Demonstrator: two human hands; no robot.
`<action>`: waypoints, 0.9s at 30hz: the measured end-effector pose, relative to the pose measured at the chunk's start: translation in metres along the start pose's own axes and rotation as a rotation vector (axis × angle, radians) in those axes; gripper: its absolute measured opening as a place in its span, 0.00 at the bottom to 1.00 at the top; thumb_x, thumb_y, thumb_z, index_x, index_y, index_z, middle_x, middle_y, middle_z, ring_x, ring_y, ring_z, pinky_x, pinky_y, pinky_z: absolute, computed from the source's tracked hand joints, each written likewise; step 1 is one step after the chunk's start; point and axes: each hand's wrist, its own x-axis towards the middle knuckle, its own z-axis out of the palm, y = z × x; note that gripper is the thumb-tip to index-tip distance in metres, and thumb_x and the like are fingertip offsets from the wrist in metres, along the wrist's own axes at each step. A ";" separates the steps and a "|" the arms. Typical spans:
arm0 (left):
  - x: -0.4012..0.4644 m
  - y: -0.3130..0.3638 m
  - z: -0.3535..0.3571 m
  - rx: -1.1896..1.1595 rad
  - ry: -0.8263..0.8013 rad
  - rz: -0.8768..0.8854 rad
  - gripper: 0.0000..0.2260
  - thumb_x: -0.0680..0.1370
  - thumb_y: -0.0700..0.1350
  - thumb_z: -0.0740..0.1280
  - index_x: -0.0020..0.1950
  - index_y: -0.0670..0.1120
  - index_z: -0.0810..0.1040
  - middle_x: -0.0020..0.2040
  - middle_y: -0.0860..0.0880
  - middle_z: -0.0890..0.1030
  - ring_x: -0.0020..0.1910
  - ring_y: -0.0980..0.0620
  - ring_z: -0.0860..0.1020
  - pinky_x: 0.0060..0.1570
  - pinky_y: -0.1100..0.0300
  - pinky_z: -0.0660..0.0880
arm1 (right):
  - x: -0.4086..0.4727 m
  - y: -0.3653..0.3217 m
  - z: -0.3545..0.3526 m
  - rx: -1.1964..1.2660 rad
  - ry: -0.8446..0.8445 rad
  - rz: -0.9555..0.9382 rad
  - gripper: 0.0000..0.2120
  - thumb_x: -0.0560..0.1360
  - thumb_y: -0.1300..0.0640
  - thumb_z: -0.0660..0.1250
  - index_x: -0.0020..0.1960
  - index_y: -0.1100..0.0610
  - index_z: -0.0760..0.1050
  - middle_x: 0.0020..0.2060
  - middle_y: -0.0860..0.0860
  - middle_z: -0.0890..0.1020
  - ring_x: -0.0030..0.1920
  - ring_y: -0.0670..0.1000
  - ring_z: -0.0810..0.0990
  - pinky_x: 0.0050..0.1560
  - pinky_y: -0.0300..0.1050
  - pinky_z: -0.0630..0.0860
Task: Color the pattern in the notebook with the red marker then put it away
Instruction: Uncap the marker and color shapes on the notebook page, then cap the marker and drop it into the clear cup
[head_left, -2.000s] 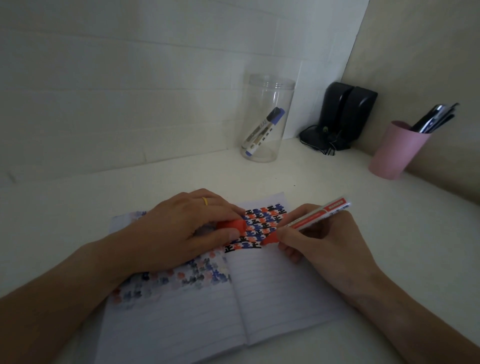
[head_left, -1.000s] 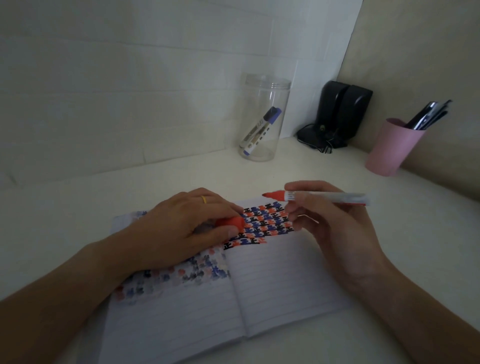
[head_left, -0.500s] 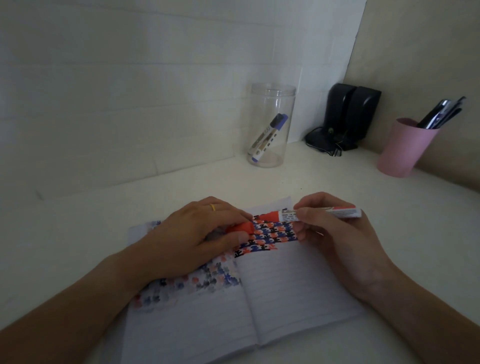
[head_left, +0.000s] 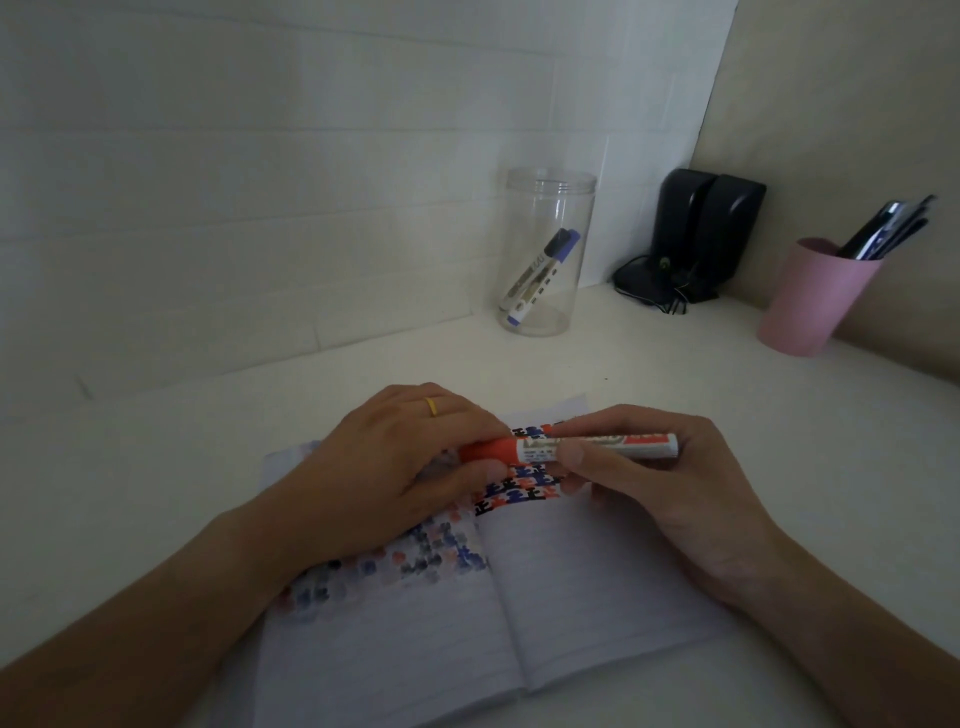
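An open lined notebook (head_left: 597, 597) lies on the white desk, with a red, blue and black pattern (head_left: 524, 483) across the top of both pages. My right hand (head_left: 670, 499) grips the white barrel of the red marker (head_left: 597, 448), held level above the pattern. My left hand (head_left: 395, 467) rests on the left page and pinches the marker's red cap (head_left: 488, 450). The cap sits on the marker's tip, which is hidden.
A clear plastic jar (head_left: 545, 254) holding two markers (head_left: 540, 275) stands behind the notebook. Black speakers (head_left: 706, 234) fill the back corner. A pink cup (head_left: 815, 296) of pens stands at the right by the wall.
My right hand lifted the marker off the pattern, turned it level and brought its tip leftward into the red cap held by my left hand.
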 end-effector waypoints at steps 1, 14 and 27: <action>0.000 0.001 -0.001 0.009 0.012 0.008 0.14 0.82 0.58 0.62 0.63 0.54 0.79 0.54 0.59 0.83 0.52 0.60 0.78 0.57 0.62 0.72 | 0.000 0.000 0.000 -0.005 0.005 0.006 0.11 0.67 0.57 0.76 0.47 0.62 0.87 0.35 0.56 0.89 0.35 0.49 0.86 0.35 0.37 0.78; -0.003 0.021 -0.015 0.191 0.181 0.232 0.17 0.82 0.49 0.62 0.62 0.39 0.82 0.42 0.46 0.82 0.36 0.49 0.78 0.40 0.59 0.73 | -0.003 -0.002 -0.006 0.064 0.036 -0.025 0.11 0.64 0.61 0.77 0.45 0.64 0.87 0.36 0.61 0.88 0.35 0.56 0.87 0.38 0.40 0.83; 0.008 0.023 -0.018 0.123 0.303 -0.019 0.29 0.81 0.57 0.63 0.80 0.49 0.62 0.58 0.49 0.80 0.52 0.52 0.78 0.52 0.56 0.78 | -0.002 -0.015 -0.002 0.136 -0.109 0.096 0.15 0.68 0.66 0.74 0.54 0.64 0.80 0.40 0.59 0.89 0.41 0.53 0.88 0.39 0.39 0.81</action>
